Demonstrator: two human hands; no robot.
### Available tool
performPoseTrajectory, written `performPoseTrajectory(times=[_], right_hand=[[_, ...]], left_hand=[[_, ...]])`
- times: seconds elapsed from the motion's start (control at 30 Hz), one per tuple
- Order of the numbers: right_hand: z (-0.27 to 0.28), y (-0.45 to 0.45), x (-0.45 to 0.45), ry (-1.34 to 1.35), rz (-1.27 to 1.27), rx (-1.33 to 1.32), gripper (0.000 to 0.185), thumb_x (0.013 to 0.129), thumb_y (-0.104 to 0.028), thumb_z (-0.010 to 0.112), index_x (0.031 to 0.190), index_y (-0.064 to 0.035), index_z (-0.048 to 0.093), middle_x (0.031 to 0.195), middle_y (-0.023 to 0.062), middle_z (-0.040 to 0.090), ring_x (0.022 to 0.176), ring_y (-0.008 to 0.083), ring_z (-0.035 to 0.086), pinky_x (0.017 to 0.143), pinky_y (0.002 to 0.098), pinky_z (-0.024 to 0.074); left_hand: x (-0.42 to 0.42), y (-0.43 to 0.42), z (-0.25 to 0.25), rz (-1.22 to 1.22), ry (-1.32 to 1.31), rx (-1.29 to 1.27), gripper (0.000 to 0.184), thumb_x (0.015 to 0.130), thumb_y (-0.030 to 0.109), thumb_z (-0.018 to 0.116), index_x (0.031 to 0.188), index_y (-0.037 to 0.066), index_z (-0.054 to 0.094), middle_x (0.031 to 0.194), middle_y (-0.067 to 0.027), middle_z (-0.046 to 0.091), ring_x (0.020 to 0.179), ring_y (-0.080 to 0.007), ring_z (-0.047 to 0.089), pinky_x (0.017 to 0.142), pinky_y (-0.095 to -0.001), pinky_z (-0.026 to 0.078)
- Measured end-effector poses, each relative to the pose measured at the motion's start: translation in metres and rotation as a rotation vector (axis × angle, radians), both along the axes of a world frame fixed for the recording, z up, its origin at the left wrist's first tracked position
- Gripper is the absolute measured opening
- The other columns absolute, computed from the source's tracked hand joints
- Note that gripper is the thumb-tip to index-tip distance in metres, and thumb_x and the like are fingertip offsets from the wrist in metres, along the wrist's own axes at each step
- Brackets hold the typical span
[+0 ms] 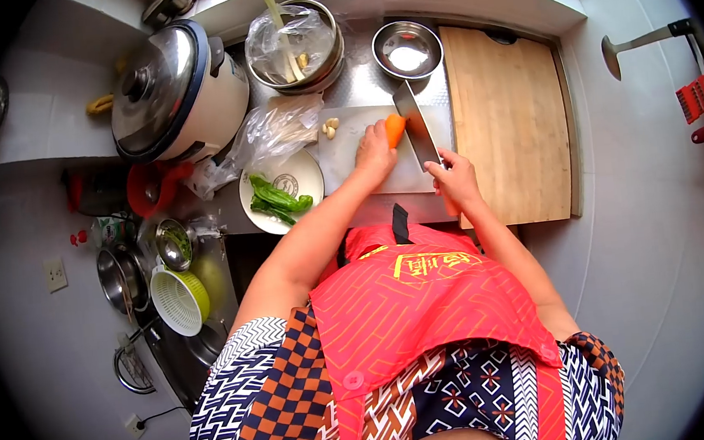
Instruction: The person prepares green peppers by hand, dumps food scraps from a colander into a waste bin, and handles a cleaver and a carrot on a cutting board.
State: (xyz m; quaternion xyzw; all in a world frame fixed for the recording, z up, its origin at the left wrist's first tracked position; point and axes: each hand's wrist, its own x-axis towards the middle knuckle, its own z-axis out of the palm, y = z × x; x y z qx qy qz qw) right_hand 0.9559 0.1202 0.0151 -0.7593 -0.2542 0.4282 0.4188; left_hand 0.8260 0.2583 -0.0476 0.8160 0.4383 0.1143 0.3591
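My left hand [375, 150] is closed around an orange carrot [395, 129] on a pale cutting board [343, 161]. In my right hand [457, 180] is a cleaver [417, 124], its broad blade upright just right of the carrot's end. Whether the edge touches the carrot, I cannot tell. Something orange-pink shows below my right hand, partly hidden by it. Several peeled garlic cloves [331, 128] lie at the board's left side. Left of the board, a white plate [309, 174] bears green peppers [276, 198].
An empty steel bowl [407, 50] stands behind the board, a large wooden board [510, 125] to its right. Behind left are a rice cooker [181, 93], a plastic bag [279, 131] and stacked bowls [337, 56]. A colander [178, 301] sits at the sink side.
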Motion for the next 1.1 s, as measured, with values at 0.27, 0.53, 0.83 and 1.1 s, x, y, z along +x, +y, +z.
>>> performPoseTrajectory(times=[0.27, 0.53, 0.83, 1.1], right_hand=[[0.01, -0.006, 0.046, 0.064, 0.209, -0.222, 0.02, 0.078, -0.009, 0.05, 0.092, -0.0002, 0.062, 0.058, 0.0056, 0.054, 0.047, 0.0142, 0.053, 0.046, 0.0306, 0.0459], [0.008, -0.006, 0.048, 0.037, 0.203, -0.22, 0.018, 0.079, -0.009, 0.05, 0.09, 0.0, 0.061, 0.055, 0.0062, 0.052, 0.044, 0.0146, 0.052, 0.043, 0.0314, 0.0439], [0.008, -0.003, 0.05, 0.037, 0.218, -0.245, 0.016, 0.079, -0.008, 0.05, 0.089, 0.0, 0.06, 0.054, 0.0064, 0.052, 0.043, 0.015, 0.051, 0.042, 0.0312, 0.0428], [0.011, 0.001, 0.048, 0.021, 0.214, -0.239, 0.017, 0.079, -0.008, 0.051, 0.089, 0.0004, 0.06, 0.055, 0.0061, 0.053, 0.044, 0.0146, 0.052, 0.043, 0.0311, 0.0431]], left_hand=[[-0.018, 0.022, 0.011, -0.626, 0.058, 0.276, 0.05, 0.076, 0.0, 0.054, 0.121, 0.021, 0.059, 0.117, -0.0051, 0.058, 0.104, -0.0304, 0.054, 0.09, -0.0412, 0.044], [-0.037, 0.052, 0.009, -0.307, -0.171, 0.139, 0.042, 0.078, 0.001, 0.057, 0.118, 0.014, 0.061, 0.118, -0.0121, 0.059, 0.111, -0.0331, 0.053, 0.095, -0.039, 0.045], [-0.054, 0.079, 0.008, -0.234, 0.479, 0.465, 0.019, 0.083, 0.01, 0.05, 0.099, 0.011, 0.06, 0.115, -0.0115, 0.056, 0.102, -0.0299, 0.057, 0.079, -0.0415, 0.053], [-0.058, 0.074, 0.004, -0.253, 0.445, 0.483, 0.011, 0.082, 0.009, 0.051, 0.091, 0.008, 0.058, 0.098, -0.0118, 0.055, 0.088, -0.0329, 0.059, 0.07, -0.0427, 0.055]])
